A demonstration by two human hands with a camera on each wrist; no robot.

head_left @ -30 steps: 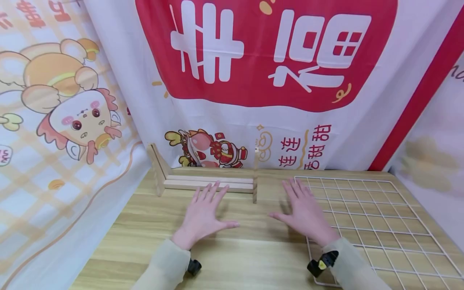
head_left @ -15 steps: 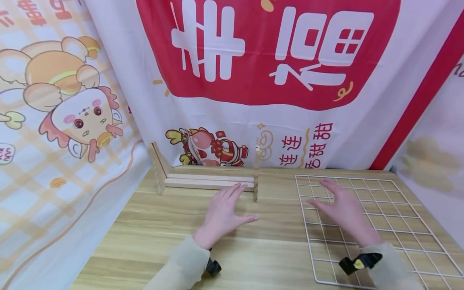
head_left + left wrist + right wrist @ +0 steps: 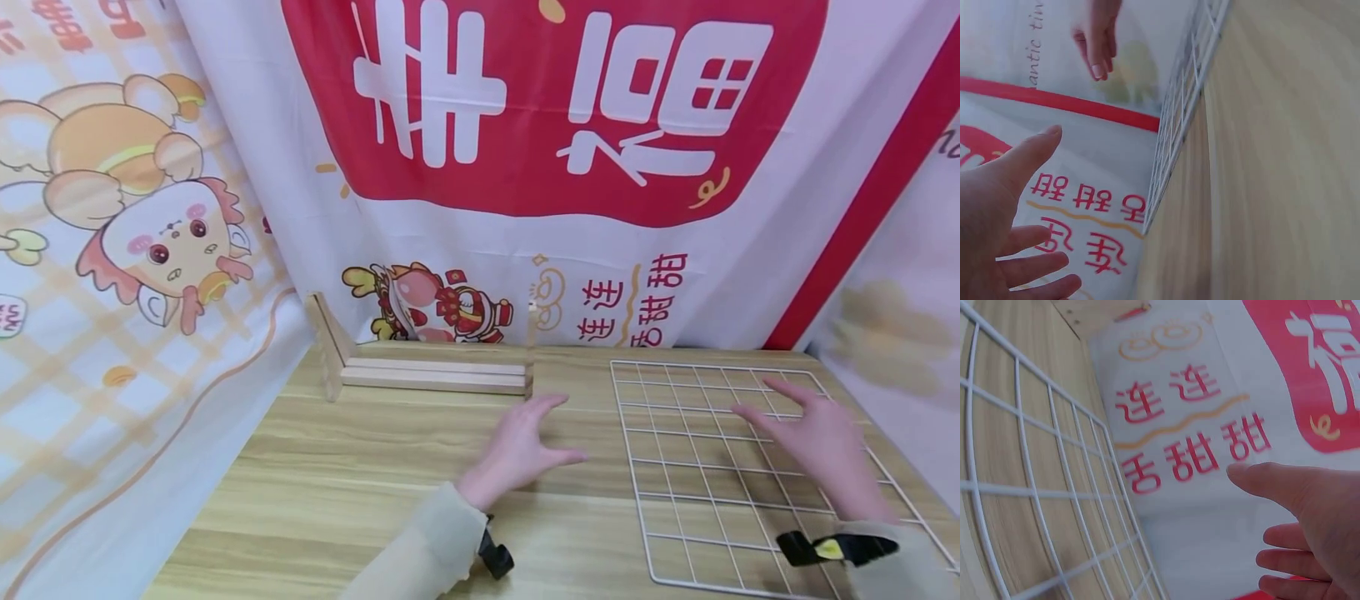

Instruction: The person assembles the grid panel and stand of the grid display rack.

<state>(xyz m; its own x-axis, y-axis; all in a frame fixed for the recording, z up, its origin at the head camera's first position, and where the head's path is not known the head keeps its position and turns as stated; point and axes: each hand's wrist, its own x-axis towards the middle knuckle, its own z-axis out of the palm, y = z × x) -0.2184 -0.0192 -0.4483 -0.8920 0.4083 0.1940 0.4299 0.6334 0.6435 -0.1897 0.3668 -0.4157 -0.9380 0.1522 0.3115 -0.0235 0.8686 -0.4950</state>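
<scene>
A white wire grid panel (image 3: 712,483) lies flat on the right part of the wooden table (image 3: 337,500). Over its right side hovers my right hand (image 3: 825,442), thumb and fingers spread apart with nothing between them. My left hand (image 3: 513,450) is held above the table, left of the grid and just in front of the wooden rack's right end, its thumb apart from the fingers and nothing held. In the left wrist view the left thumb and several fingers (image 3: 1035,269) reach out relaxed. The right wrist view shows the right hand (image 3: 1310,531) beside the grid, not touching it.
At the back left stands a small wooden rack (image 3: 435,379) with upright side boards and crossbars. A printed cloth (image 3: 525,233) hangs behind the table, and another patterned cloth (image 3: 150,375) hangs at the left. Black wrist cameras (image 3: 495,554) sit on both wrists.
Both hands have moved to the right. The right hand has gone from the grid's left edge to over its right side, and the left hand from before the rack's middle to its right end.
</scene>
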